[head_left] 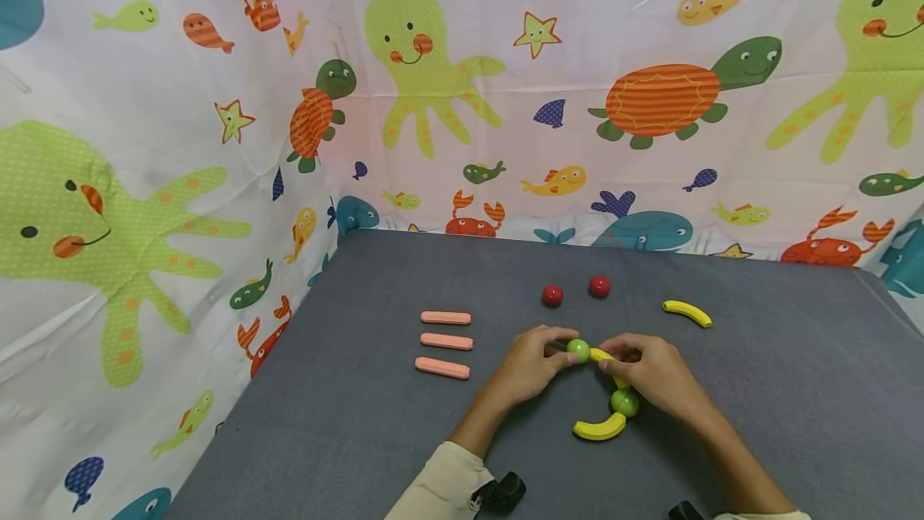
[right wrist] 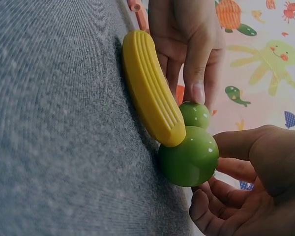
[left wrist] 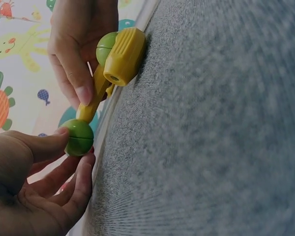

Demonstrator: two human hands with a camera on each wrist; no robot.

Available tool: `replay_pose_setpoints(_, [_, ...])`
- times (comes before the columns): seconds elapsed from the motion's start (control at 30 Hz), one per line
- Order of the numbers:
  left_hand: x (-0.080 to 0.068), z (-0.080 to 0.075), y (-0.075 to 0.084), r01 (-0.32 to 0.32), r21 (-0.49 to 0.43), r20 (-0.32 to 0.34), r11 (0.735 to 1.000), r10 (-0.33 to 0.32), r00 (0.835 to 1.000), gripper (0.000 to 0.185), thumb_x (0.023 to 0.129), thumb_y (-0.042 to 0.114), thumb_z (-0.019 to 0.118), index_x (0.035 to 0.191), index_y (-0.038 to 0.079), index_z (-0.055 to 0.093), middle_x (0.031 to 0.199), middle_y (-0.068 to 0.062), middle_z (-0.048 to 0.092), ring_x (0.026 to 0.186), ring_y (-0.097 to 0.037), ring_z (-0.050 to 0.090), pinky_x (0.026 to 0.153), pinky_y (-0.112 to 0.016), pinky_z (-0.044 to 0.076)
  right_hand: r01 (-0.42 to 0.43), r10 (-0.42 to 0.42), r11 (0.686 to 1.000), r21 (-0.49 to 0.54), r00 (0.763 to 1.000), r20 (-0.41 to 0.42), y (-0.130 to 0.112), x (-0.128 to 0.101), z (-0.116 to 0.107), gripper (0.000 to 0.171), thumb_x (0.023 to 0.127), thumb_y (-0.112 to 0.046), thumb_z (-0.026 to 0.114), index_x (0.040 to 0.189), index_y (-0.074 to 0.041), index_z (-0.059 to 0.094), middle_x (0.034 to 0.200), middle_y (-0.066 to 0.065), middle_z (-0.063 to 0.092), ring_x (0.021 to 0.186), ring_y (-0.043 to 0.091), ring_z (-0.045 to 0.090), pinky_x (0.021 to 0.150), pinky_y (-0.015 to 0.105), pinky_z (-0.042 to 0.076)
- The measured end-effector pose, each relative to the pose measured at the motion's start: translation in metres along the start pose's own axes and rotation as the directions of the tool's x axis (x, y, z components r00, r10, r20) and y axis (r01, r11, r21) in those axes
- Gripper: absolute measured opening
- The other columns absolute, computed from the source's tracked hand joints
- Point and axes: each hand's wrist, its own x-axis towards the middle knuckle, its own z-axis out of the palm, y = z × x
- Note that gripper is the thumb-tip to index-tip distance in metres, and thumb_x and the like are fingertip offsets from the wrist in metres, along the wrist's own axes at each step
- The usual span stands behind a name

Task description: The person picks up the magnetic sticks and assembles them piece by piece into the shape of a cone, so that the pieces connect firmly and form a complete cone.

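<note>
On grey mat (head_left: 361, 424): left hand (head_left: 530, 363) pinches green ball (head_left: 578, 350); right hand (head_left: 653, 375) grips yellow rod (head_left: 605, 357).

green balls (right wrist: 189, 160): glossy, smooth | yellow curved pieces (right wrist: 150, 88): ribbed, matt | table cover (head_left: 361, 424): grey woven cloth

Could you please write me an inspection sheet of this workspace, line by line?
Surface: grey fabric-covered tabletop, flat.
Job's things: chain of smooth green balls and ribbed yellow curved pieces; upper green ball, short yellow curved piece, lower green ball, lower yellow curved piece lying on the surface.
Clutter: two red balls, three pink bars in a column, spare yellow curved piece, all apart from the hands.
Grippers: left hand pinches the upper green ball; right hand grips the short yellow curved piece.
Cables: nothing seen.
Surroundings: white sea-animal printed curtain behind and to the left.
</note>
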Motion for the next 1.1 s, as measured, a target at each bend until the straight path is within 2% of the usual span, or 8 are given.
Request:
replay_pose_setpoints(0.17, [-0.002, -0.003, 0.0, 0.018, -0.049, 0.017, 0.999, -0.017, 1.0, 0.038, 0.1, 0.019, 0.077, 0.137, 0.011, 0.072, 0.128, 0.002, 0.074, 0.099, 0.0, 0.07, 0.084, -0.019, 0.054, -0.006, 0.006, 1.0, -0.009, 1.0, 0.007, 0.0, 0.002, 0.002, 0.022, 0.095, -0.023, 0.08, 0.113, -0.009, 0.079, 0.089, 0.001, 0.067, 0.08, 0.018, 0.059, 0.062, 0.027, 0.047])
replay_pose_setpoints(0.37, [-0.008, -0.011, 0.001, 0.021, -0.05, 0.012, 0.999, -0.021, 1.0, 0.038, 0.099, 0.021, 0.078, 0.135, 0.011, 0.073, 0.125, -0.004, 0.071, 0.099, 0.0, 0.068, 0.083, -0.019, 0.054, 0.01, -0.009, 1.0, -0.018, 1.0, 0.022, 0.001, 0.005, 0.004, 0.023, 0.095, -0.024, 0.08, 0.112, -0.009, 0.079, 0.089, 0.001, 0.068, 0.081, 0.018, 0.06, 0.064, 0.028, 0.048])
replay_pose_setpoints(0.57, [-0.017, -0.023, 0.008, -0.01, -0.024, 0.005, 1.0, 0.01, 1.0, 0.036, 0.098, 0.023, 0.079, 0.132, 0.011, 0.075, 0.12, -0.007, 0.071, 0.1, -0.001, 0.067, 0.085, -0.021, 0.055, 0.084, -0.083, 0.995, -0.048, 0.996, 0.026, -0.001, 0.01, 0.001, 0.034, 0.097, -0.032, 0.08, 0.122, -0.009, 0.076, 0.106, 0.004, 0.072, 0.092, 0.018, 0.065, 0.076, 0.034, 0.052])
replay_pose_setpoints(0.63, [-0.021, -0.025, 0.011, -0.037, -0.012, 0.041, 0.999, 0.038, 0.998, 0.034, 0.098, 0.023, 0.08, 0.129, 0.011, 0.076, 0.119, -0.004, 0.073, 0.1, 0.0, 0.068, 0.087, -0.02, 0.055, 0.135, -0.134, 0.989, -0.062, 0.991, 0.025, -0.003, 0.013, 0.001, 0.036, 0.097, -0.032, 0.08, 0.124, -0.01, 0.076, 0.113, 0.005, 0.071, 0.097, 0.019, 0.065, 0.08, 0.038, 0.054])
replay_pose_setpoints(0.73, [-0.028, -0.025, 0.016, -0.073, 0.019, 0.147, 0.997, 0.07, 0.987, 0.029, 0.097, 0.023, 0.08, 0.124, 0.012, 0.078, 0.114, 0.002, 0.076, 0.097, 0.003, 0.068, 0.086, -0.018, 0.054, 0.223, -0.221, 0.972, -0.078, 0.975, 0.033, -0.009, 0.018, 0.002, 0.033, 0.097, -0.027, 0.08, 0.125, -0.01, 0.076, 0.117, 0.006, 0.072, 0.101, 0.021, 0.066, 0.084, 0.043, 0.055])
replay_pose_setpoints(0.93, [-0.038, -0.014, 0.023, -0.134, 0.124, 0.375, 0.983, 0.079, 0.924, 0.024, 0.095, 0.021, 0.082, 0.117, 0.014, 0.082, 0.105, 0.011, 0.078, 0.086, 0.013, 0.063, 0.077, -0.01, 0.051, 0.335, -0.327, 0.936, -0.106, 0.941, 0.089, -0.016, 0.028, 0.005, 0.027, 0.097, -0.017, 0.079, 0.122, -0.009, 0.078, 0.111, 0.002, 0.072, 0.093, 0.015, 0.065, 0.08, 0.036, 0.056])
replay_pose_setpoints(1.0, [-0.04, -0.009, 0.024, -0.159, 0.162, 0.4, 0.974, 0.082, 0.913, 0.023, 0.093, 0.02, 0.083, 0.115, 0.015, 0.083, 0.102, 0.012, 0.076, 0.084, 0.015, 0.061, 0.075, -0.009, 0.051, 0.34, -0.33, 0.935, -0.105, 0.938, 0.102, -0.017, 0.03, 0.005, 0.026, 0.097, -0.016, 0.079, 0.122, -0.009, 0.078, 0.11, 0.001, 0.072, 0.09, 0.013, 0.065, 0.076, 0.032, 0.055])
replay_pose_setpoints(1.1, [-0.041, -0.005, 0.024, -0.174, 0.203, 0.403, 0.964, 0.08, 0.912, 0.022, 0.091, 0.018, 0.085, 0.113, 0.017, 0.084, 0.098, 0.014, 0.072, 0.083, 0.014, 0.059, 0.074, -0.008, 0.049, 0.32, -0.308, 0.941, -0.106, 0.945, 0.113, -0.017, 0.031, 0.005, 0.027, 0.096, -0.018, 0.08, 0.122, -0.01, 0.078, 0.111, 0.002, 0.073, 0.089, 0.013, 0.065, 0.074, 0.03, 0.054])
